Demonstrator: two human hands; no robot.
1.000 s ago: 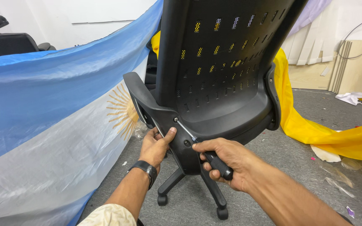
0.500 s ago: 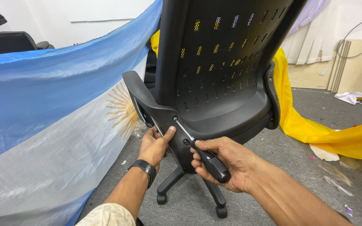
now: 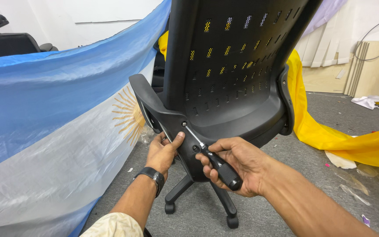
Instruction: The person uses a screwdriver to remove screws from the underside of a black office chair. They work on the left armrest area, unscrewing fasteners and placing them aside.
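Note:
A black office chair (image 3: 233, 66) stands with its perforated back toward me. My right hand (image 3: 237, 164) grips the black handle of a screwdriver (image 3: 218, 164), whose metal shaft runs up and left to a screw (image 3: 184, 124) in the chair's lower back bracket. My left hand (image 3: 163, 151), with a black watch on the wrist, holds the bracket's left edge, thumb pressed just below the screw. A second hole (image 3: 195, 149) shows in the bracket beside the screwdriver shaft.
A blue and white cloth with a sun emblem (image 3: 128, 116) hangs at the left. Yellow cloth (image 3: 343, 136) lies on the grey carpet at the right, with scraps of plastic around it. Another black chair (image 3: 9, 44) stands at the far left. The wheeled base (image 3: 231, 219) is below my hands.
My right hand has rolled on the screwdriver handle, fingers shifting round it, while the tip stays on the screw. The left hand has not moved.

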